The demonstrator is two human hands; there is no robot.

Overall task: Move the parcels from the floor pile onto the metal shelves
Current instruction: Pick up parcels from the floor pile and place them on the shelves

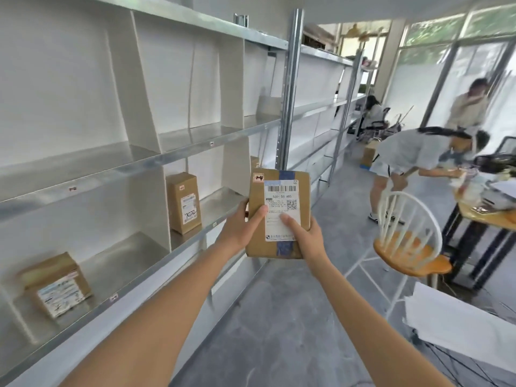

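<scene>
Between both hands' fingers [258, 216] — parcel [279, 213]

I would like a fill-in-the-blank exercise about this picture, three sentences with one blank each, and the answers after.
1. The held parcel is gripped by ____ hands, the left hand and the right hand.
2. Its white label faces the ____.
3. The shelved parcel with handwriting stands ____ on the metal shelves.

Missing words: both; camera; upright
</scene>
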